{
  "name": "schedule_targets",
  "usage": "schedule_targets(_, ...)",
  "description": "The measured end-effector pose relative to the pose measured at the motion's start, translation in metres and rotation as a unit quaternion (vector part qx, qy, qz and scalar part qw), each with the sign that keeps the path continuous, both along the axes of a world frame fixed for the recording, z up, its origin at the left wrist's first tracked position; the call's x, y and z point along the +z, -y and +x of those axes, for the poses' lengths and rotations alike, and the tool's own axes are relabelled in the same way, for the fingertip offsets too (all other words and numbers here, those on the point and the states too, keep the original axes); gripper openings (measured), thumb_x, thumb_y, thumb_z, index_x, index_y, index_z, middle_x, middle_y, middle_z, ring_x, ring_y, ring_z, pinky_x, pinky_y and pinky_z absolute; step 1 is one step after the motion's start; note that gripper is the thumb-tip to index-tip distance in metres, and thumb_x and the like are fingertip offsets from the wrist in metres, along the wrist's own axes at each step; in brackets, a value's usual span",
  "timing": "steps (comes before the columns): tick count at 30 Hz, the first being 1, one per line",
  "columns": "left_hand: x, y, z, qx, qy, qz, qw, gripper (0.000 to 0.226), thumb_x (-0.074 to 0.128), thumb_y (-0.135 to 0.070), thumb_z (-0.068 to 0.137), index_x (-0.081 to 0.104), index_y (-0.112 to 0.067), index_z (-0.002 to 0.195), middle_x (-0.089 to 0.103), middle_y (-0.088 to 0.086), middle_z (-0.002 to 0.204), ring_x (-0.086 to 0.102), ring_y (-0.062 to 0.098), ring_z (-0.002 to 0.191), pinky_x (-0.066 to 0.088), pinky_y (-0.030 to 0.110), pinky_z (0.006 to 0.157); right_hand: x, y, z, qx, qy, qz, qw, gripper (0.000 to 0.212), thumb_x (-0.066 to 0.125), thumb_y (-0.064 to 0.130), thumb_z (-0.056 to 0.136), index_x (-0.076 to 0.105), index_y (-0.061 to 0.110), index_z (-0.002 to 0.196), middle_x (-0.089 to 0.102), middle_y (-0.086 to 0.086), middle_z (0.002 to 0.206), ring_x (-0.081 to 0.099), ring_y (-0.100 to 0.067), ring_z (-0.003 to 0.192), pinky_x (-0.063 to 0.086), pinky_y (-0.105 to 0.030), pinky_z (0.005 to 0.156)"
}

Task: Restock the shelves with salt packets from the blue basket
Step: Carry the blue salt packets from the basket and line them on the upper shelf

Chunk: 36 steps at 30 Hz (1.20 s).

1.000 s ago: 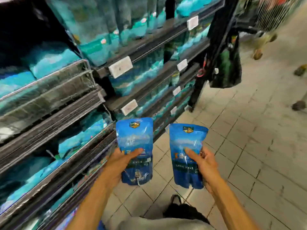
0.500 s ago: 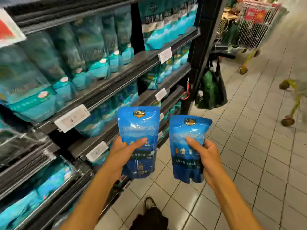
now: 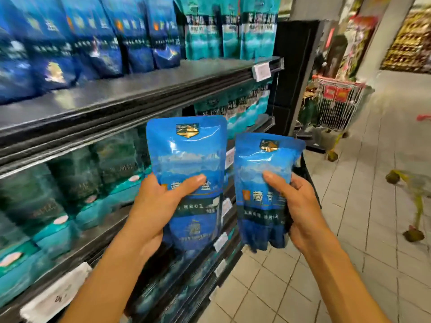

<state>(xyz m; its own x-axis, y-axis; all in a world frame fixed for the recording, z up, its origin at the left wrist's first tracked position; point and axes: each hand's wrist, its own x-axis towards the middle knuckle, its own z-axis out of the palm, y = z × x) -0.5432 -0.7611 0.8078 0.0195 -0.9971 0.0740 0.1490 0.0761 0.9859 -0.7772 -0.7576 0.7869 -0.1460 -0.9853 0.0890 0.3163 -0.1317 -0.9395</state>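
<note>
Left hand (image 3: pixel 158 203) grips one blue salt packet (image 3: pixel 186 164), thumb across its front, packet upright. Right hand (image 3: pixel 300 206) grips a second blue salt packet (image 3: pixel 263 183), thumb on its face, packet upright and tilted slightly. Both packets are held in front of the shelves (image 3: pixel 130 99), just beside each other, below the upper shelf board. Dark blue packets (image 3: pixel 98 38) stand on that upper board; teal packets (image 3: pixel 233 29) stand to their right. A shopping cart (image 3: pixel 338 103) stands beyond the shelves on the tiled floor (image 3: pixel 349 229).
</note>
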Motion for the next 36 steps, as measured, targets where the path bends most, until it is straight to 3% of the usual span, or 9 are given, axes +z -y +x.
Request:
schedule_targets(10,0.11,0.047,0.001,0.116,0.045,-0.139,0.982,0.037,0.08,-0.024,0.065,0.075,-0.018,0.102,0.08,-0.003,0.1,0.077,0.013,0.09,0.06,0.027,0.071,0.112,0.12,0.026,0.161,0.019,-0.112,0.98,0.031,0.072,0.029,0.077,0.079,0.011,0.101,0.078,-0.01,0.104,0.077,-0.023,0.088,0.062,-0.033,0.07)
schedule_targets(16,0.184,0.066,0.013,0.243,0.066,-0.19,0.949,0.032,0.077,-0.017,0.079,0.074,-0.015,0.111,0.079,0.002,0.104,0.076,0.021,0.095,0.063,0.046,0.079,0.194,0.194,0.066,0.338,0.062,-0.156,0.926,0.031,0.067,0.026,0.082,0.071,0.011,0.109,0.08,-0.004,0.095,0.077,-0.019,0.08,0.062,-0.037,0.071)
schedule_targets(21,0.225,0.094,0.051,0.337,0.081,-0.201,0.916,0.048,0.073,-0.017,0.084,0.065,-0.014,0.13,0.075,0.005,0.118,0.073,0.023,0.107,0.058,0.051,0.094,0.237,0.243,0.122,0.43,0.087,-0.126,0.89,0.041,0.062,0.021,0.096,0.062,0.005,0.134,0.073,-0.014,0.121,0.075,-0.025,0.097,0.063,-0.042,0.076)
schedule_targets(23,0.227,0.108,0.07,0.361,0.085,-0.188,0.909,0.045,0.068,-0.013,0.091,0.062,-0.013,0.135,0.072,0.007,0.123,0.07,0.024,0.112,0.055,0.051,0.1,0.242,0.259,0.145,0.439,0.078,-0.125,0.886,0.04,0.063,0.019,0.096,0.062,0.006,0.134,0.075,-0.013,0.116,0.076,-0.024,0.09,0.063,-0.041,0.07)
schedule_targets(26,0.214,0.123,0.092,0.377,0.104,-0.151,0.908,0.044,0.065,-0.011,0.094,0.06,-0.01,0.137,0.069,0.01,0.128,0.067,0.026,0.117,0.051,0.05,0.105,0.234,0.276,0.172,0.482,0.041,-0.112,0.868,0.037,0.062,0.021,0.098,0.063,0.007,0.132,0.077,-0.009,0.105,0.076,-0.022,0.085,0.062,-0.04,0.072)
schedule_targets(29,0.196,0.131,0.107,0.371,0.104,-0.121,0.915,0.044,0.068,-0.011,0.09,0.063,-0.008,0.133,0.075,0.007,0.116,0.073,0.02,0.1,0.057,0.043,0.096,0.219,0.289,0.186,0.508,0.004,-0.141,0.849,0.033,0.062,0.016,0.097,0.063,0.006,0.129,0.074,-0.012,0.119,0.072,-0.026,0.102,0.059,-0.045,0.092)
schedule_targets(31,0.192,0.134,0.115,0.361,0.116,-0.117,0.918,0.041,0.07,-0.01,0.085,0.067,-0.007,0.126,0.077,0.003,0.109,0.074,0.017,0.093,0.059,0.039,0.09,0.216,0.297,0.185,0.519,-0.027,-0.171,0.837,0.032,0.067,0.009,0.093,0.066,0.006,0.125,0.074,-0.011,0.119,0.072,-0.023,0.102,0.059,-0.041,0.092)
schedule_targets(33,0.19,0.133,0.121,0.348,0.182,-0.119,0.912,0.032,0.072,-0.004,0.083,0.071,-0.011,0.114,0.079,-0.002,0.105,0.074,0.013,0.093,0.06,0.031,0.086,0.215,0.304,0.177,0.507,-0.116,-0.221,0.825,0.029,0.074,0.01,0.088,0.07,0.009,0.117,0.078,-0.004,0.11,0.075,-0.017,0.098,0.059,-0.032,0.085)
schedule_targets(36,0.184,0.119,0.125,0.346,0.35,-0.091,0.866,0.028,0.082,-0.011,0.08,0.075,-0.02,0.106,0.079,-0.012,0.101,0.074,0.006,0.095,0.059,0.021,0.083,0.21,0.308,0.163,0.453,-0.261,-0.272,0.808,0.026,0.081,0.028,0.082,0.072,0.02,0.105,0.079,0.004,0.103,0.07,-0.011,0.094,0.045,-0.034,0.079)
